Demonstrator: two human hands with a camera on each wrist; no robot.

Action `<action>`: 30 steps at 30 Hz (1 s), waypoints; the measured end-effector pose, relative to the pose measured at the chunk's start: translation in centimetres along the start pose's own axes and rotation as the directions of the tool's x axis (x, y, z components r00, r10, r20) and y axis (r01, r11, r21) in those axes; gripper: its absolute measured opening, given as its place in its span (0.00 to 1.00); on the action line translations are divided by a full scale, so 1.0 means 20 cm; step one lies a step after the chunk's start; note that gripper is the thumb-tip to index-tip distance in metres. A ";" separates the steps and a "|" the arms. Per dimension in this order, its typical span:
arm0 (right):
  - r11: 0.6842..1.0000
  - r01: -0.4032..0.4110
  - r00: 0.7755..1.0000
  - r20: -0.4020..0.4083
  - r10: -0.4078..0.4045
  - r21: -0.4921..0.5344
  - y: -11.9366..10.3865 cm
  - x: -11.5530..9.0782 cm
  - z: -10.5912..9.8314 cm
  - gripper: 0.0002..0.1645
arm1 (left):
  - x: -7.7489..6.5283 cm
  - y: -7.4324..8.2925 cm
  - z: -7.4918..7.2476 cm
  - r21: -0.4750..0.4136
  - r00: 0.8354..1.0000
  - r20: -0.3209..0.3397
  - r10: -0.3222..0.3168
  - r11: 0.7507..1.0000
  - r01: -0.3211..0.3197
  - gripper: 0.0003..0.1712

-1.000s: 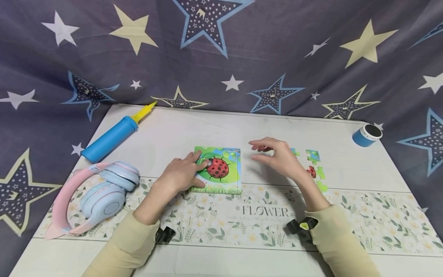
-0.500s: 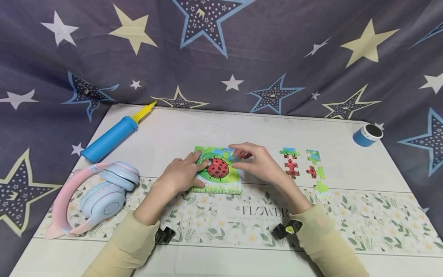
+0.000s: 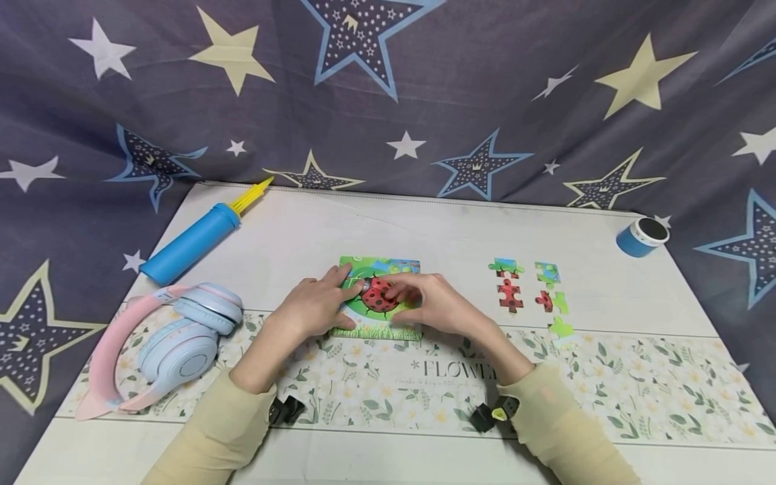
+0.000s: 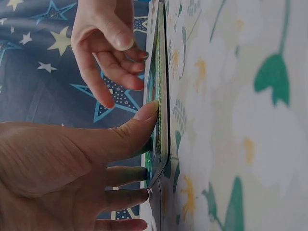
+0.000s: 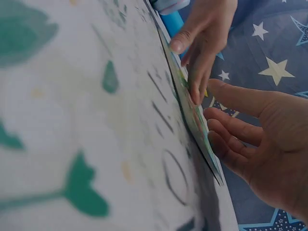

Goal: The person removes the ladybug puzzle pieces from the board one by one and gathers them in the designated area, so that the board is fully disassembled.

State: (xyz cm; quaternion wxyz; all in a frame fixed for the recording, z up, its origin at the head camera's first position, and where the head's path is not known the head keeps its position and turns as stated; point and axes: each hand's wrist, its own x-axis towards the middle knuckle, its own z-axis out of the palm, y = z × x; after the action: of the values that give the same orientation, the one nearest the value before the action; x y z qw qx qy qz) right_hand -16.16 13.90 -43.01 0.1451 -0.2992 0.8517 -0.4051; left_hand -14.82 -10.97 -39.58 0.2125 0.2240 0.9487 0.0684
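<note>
Shifted since the earlier frame: the right hand (image 3: 435, 303), which was at the top right corner of the ladybug puzzle board (image 3: 371, 331) and is now lower over the board's right half, beside the printed ladybug (image 3: 377, 295). The left hand (image 3: 314, 306) has stayed where it was, fingers spread and laid on the board's left side, thumb near its front edge; I see nothing in its grasp.

On my wrist feeds the right hand's thumb stands apart from its loosely bent fingers, a moderate gap with no piece visible in it. Whether those fingertips touch the board, I can't tell.

The board lies flat on the desk (image 3: 461, 232). Well to its right I count about six loose puzzle pieces (image 3: 510, 296) in two rough columns, some red, some green. Beyond them, farther right of the board, sits a small blue cylinder (image 3: 633, 242); left of the board are the headphones (image 3: 184, 353) and, farther back, a blue hand pump (image 3: 192, 244).

My reading is that the step in hand is positioning or pressing something on the board while the left hand steadies it. The next move calls for light, exact fingertip contact that doesn't slide the board, with the left hand's brace kept on.
</note>
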 end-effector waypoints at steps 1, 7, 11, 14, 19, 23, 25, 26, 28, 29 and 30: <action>1.000 -0.007 1.000 0.011 0.007 -0.008 0.00 0.00 0.01 0.43 | 0.00 0.00 0.00 0.000 1.000 0.003 0.001 1.000 -0.001 0.47; 0.998 -0.034 0.999 0.037 0.036 -0.062 -0.01 0.00 0.03 0.41 | 0.00 -0.01 -0.01 -0.006 1.000 0.019 0.008 1.000 -0.008 0.46; 0.996 -0.016 0.999 0.042 0.020 -0.084 -0.01 0.01 0.03 0.42 | 0.00 -0.01 -0.01 -0.006 1.000 0.025 0.007 1.000 -0.007 0.46; 0.996 -0.009 0.999 0.042 0.013 -0.087 -0.02 0.00 0.04 0.41 | 0.00 -0.01 -0.01 -0.008 1.000 0.031 0.003 1.000 -0.003 0.46; 0.997 -0.019 0.999 0.033 0.022 -0.077 -0.03 0.00 0.05 0.37 | 0.00 -0.01 -0.01 -0.005 0.999 0.045 -0.001 1.000 0.001 0.46; 0.996 -0.025 0.999 0.033 0.028 -0.088 -0.03 0.00 0.05 0.34 | 0.00 -0.01 -0.01 0.002 0.999 0.049 0.001 1.000 -0.001 0.46; 0.995 -0.028 0.999 0.033 0.031 -0.093 -0.03 0.00 0.05 0.34 | 0.00 -0.01 -0.01 0.006 0.999 0.048 0.001 1.000 -0.001 0.46; 0.995 -0.029 0.999 0.033 0.033 -0.097 -0.03 0.00 0.06 0.34 | 0.00 -0.01 -0.01 0.007 0.999 0.047 0.000 1.000 -0.001 0.46; 0.994 -0.030 0.999 0.034 0.034 -0.105 -0.02 0.00 0.06 0.33 | 0.00 -0.01 -0.01 0.010 0.999 0.046 0.000 1.000 0.000 0.46; 0.994 -0.030 0.999 0.035 0.034 -0.110 -0.02 0.00 0.06 0.33 | 0.00 -0.01 -0.01 0.012 0.999 0.047 0.000 1.000 -0.001 0.46; 0.993 -0.030 0.999 0.037 0.034 -0.113 -0.02 -0.01 0.06 0.33 | -0.01 -0.01 -0.01 0.012 0.999 0.048 0.000 1.000 -0.001 0.46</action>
State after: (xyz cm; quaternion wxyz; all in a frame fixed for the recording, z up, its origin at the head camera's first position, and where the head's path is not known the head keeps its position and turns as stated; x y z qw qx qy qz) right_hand -15.34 13.07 -43.37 0.1510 -0.3011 0.8748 -0.3482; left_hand -14.86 -11.15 -39.44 0.2339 0.2272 0.9436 0.0573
